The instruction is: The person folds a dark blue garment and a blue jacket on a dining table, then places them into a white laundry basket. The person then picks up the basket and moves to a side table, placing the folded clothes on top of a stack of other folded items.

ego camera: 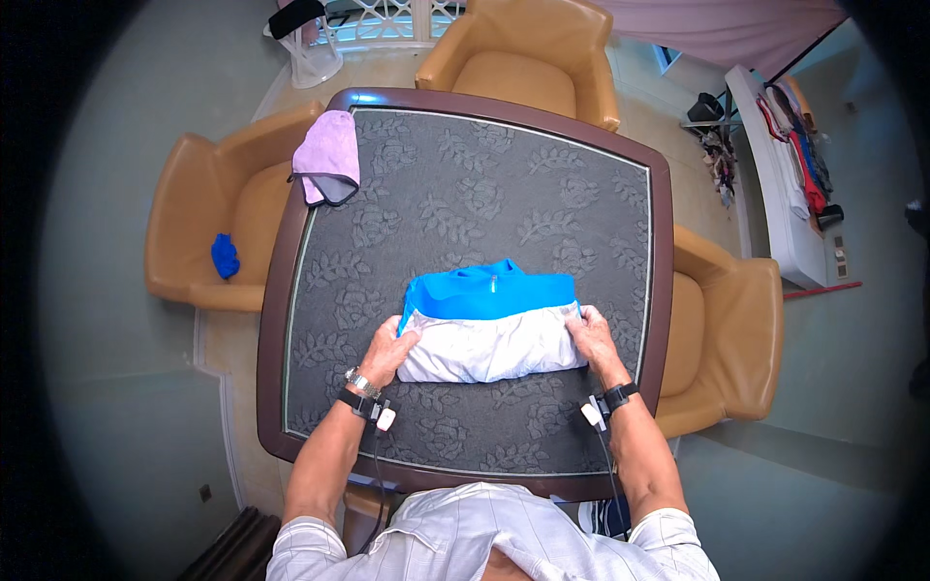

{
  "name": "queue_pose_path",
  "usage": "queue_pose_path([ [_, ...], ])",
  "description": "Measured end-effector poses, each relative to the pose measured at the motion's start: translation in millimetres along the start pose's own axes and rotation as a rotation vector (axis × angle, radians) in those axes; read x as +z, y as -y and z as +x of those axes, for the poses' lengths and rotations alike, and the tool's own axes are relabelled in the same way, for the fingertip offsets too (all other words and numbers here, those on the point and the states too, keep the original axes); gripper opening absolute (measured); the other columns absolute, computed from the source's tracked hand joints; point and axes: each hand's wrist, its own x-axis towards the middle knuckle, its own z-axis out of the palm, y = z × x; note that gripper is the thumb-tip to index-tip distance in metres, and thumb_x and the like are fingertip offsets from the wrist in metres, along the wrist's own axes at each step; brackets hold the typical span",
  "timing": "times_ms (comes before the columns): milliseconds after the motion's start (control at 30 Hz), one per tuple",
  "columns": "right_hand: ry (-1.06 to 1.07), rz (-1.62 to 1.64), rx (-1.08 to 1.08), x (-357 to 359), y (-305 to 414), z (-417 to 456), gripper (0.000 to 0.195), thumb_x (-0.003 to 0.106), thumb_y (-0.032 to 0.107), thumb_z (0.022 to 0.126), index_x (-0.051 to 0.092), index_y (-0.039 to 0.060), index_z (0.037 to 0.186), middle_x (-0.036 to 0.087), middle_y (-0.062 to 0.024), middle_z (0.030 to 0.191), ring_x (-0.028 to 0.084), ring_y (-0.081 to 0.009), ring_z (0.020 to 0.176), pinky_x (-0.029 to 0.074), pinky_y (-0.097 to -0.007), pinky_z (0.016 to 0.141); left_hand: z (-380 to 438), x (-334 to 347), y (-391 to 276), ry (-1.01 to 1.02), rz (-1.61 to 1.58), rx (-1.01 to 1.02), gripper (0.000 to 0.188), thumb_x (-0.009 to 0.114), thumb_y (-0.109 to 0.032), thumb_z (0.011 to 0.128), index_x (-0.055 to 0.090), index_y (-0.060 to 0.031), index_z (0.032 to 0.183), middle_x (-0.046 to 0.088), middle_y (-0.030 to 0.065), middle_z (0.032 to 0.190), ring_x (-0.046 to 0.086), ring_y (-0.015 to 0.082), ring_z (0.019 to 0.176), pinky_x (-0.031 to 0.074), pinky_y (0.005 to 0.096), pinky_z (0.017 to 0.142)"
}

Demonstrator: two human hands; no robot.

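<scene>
A folded blue and white garment (494, 341) lies on the dark, flower-patterned top of the table (465, 210), its blue collar part with a short zip on the far side and white fabric on the near side. My left hand (390, 350) grips the garment's left edge between thumb and fingers. At the opposite edge, my right hand (592, 336) pinches the white fabric near its right side. The garment's underside is hidden. Both wrists wear black straps with small white devices and cables; a metal watch is on the left wrist.
A pink cloth (330, 152) hangs over the table's far left corner. Tan armchairs stand at the left (211, 218), far side (523, 65) and right (719, 327). A small blue cloth (225, 256) lies on the left seat. Clothes lie on a white surface (806, 247) at the far right.
</scene>
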Motion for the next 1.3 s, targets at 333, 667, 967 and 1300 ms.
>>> queue_pose_path([
  [333,-0.301,-0.264,-0.262,18,32,-8,0.043,0.082,0.035,0.096,0.072,0.0026,0.121,0.08,-0.0236,0.109,0.079,-0.0358,0.104,0.06,-0.0456,0.089,-10,24,-35,-0.188,0.191,0.16,0.026,0.072,-0.033,0.108,0.072,-0.0066,0.11,0.07,-0.0036,0.098,0.057,0.0068,0.09,0.05,0.0305,0.078],
  [667,-0.184,-0.301,-0.276,24,16,4,0.045,0.076,0.041,0.1,0.069,0.0059,0.128,0.078,-0.0262,0.107,0.075,-0.0471,0.102,0.059,-0.0527,0.087,-8,6,-4,-0.183,0.016,-0.006,0.029,0.071,-0.029,0.108,0.07,-0.0028,0.121,0.069,-0.0027,0.106,0.06,0.0079,0.094,0.052,0.0314,0.083],
  [967,-0.396,-0.549,-0.597,23,41,-28,0.063,0.088,0.027,0.088,0.062,0.0044,0.14,0.066,-0.0198,0.13,0.063,-0.0405,0.122,0.052,-0.048,0.105,-15,15,-36,-0.451,0.768,0.474,0.078,0.089,-0.029,0.088,0.054,-0.0033,0.153,0.068,0.0174,0.125,0.066,0.0254,0.097,0.058,0.0402,0.088],
  [1300,-0.397,-0.551,-0.643,49,44,2,0.065,0.085,0.025,0.089,0.059,0.003,0.145,0.059,-0.0222,0.145,0.053,-0.0421,0.137,0.043,-0.054,0.116,33,9,-36,-0.461,0.683,0.556,0.026,0.085,-0.022,0.093,0.076,-0.0045,0.11,0.071,0.0123,0.105,0.068,0.025,0.088,0.058,0.0403,0.082],
])
